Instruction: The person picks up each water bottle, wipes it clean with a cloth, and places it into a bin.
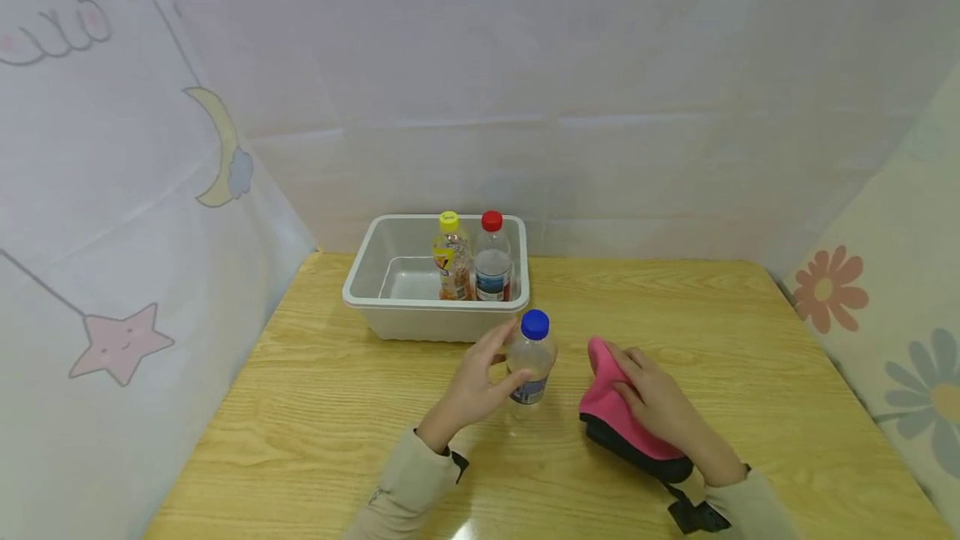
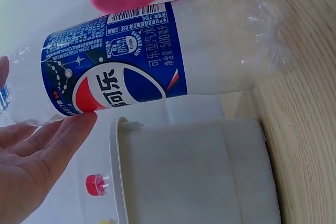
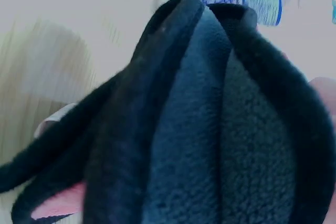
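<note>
A clear plastic bottle [image 1: 531, 365] with a blue cap and a blue Pepsi label stands upright in front of the tray. My left hand [image 1: 476, 386] holds its upper part, thumb on the near side and fingers on the other. In the left wrist view the bottle [image 2: 220, 40] looks empty of drink; I cannot tell whether its base touches the table. To the right, my right hand [image 1: 663, 411] grips a folded pink cloth [image 1: 611, 402] with black edging. The right wrist view shows the cloth's dark, fuzzy side [image 3: 194, 129] close up, hiding most of that hand.
A white plastic tray [image 1: 435, 304] sits at the back of the wooden table [image 1: 300, 423]. In it stand a yellow-capped bottle [image 1: 453, 265] and a red-capped bottle [image 1: 492, 261]. Pale printed curtains [image 1: 600, 107] hang behind and beside the table.
</note>
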`<state>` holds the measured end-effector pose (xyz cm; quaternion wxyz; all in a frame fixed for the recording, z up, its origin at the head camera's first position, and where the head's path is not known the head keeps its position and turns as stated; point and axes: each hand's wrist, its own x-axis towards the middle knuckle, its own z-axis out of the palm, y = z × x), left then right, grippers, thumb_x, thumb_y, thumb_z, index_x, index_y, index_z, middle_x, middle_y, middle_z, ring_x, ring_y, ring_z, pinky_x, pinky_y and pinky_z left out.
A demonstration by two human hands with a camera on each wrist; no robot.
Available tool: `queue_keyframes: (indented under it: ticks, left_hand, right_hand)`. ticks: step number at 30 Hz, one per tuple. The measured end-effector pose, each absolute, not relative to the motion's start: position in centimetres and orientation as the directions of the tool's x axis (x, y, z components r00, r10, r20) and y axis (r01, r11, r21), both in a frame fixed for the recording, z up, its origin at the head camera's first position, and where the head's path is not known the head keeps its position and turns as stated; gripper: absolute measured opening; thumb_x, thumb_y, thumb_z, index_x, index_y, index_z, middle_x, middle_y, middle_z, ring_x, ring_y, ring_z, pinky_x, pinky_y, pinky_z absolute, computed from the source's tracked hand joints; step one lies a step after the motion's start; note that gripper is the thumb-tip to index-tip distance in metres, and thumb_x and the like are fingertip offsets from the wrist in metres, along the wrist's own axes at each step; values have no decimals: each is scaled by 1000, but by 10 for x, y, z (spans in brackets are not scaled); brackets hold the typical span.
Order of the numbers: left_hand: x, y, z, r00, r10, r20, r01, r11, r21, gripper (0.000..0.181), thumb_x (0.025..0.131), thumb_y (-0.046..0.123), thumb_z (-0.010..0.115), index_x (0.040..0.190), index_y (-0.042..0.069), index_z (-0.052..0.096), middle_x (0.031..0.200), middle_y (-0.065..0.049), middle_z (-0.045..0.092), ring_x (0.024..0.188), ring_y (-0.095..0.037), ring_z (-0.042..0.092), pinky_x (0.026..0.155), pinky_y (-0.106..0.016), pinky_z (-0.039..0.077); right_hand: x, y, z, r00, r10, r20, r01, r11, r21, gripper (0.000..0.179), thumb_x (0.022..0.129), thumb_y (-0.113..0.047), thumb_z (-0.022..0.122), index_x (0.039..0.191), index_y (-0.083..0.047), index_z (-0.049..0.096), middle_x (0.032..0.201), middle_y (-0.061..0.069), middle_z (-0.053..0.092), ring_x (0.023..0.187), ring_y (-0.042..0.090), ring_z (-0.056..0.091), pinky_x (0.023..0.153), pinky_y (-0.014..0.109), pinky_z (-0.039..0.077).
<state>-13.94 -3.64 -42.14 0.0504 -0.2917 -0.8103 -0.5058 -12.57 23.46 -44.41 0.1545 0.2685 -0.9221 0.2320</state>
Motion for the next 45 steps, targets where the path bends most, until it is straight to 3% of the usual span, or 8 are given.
queue_keyframes:
  ticks: [10,18,28,32,41,45]
  left_hand:
    - [-136,-47,-421,-833,415,367,509,310,803,64,88,23,62,141,6,32,137,-12,40,118,-26,45,86,-38,49]
    - [-133,-57,-420,-842,383,380,506,317,802,63,86,20,64,140,7,34,137,-10,40,118,-24,45,87,-33,48]
    - [-128,-71,-413,-837,371,401,521,320,791,64,85,16,65,139,3,34,133,-14,43,115,-27,47,84,-36,50]
    - [-127,-78,-410,-831,368,417,537,339,772,65,84,15,66,139,3,34,134,-14,43,115,-27,47,85,-34,49]
    - [-128,-90,-406,-851,330,409,513,360,779,66,84,11,66,140,3,33,135,-14,42,114,-27,48,86,-40,49]
    - [-126,-97,-403,-860,316,400,500,369,784,65,84,11,66,140,3,34,135,-15,42,114,-28,47,85,-44,48]
  right_hand:
    - [-130,269,-444,-807,-420,415,-542,805,-239,54,72,6,71,122,11,50,90,12,52,68,14,48,53,28,43]
    - [-135,280,-456,-807,-449,384,-546,815,-196,54,72,5,71,121,10,51,85,10,51,68,15,48,53,29,43]
    - [-139,278,-482,-825,-478,301,-548,808,-217,54,74,2,71,124,6,51,86,7,50,67,12,43,53,26,39]
    - [-137,277,-487,-850,-481,213,-523,817,-244,53,77,-2,69,126,6,50,90,10,50,71,15,46,55,27,41]
    - [-137,274,-490,-855,-517,48,-515,831,-211,59,76,-21,73,125,3,51,99,15,47,80,22,44,57,29,41]
    - [-141,263,-481,-872,-486,53,-477,822,-311,55,79,-20,70,125,5,51,103,17,51,87,28,49,63,36,46]
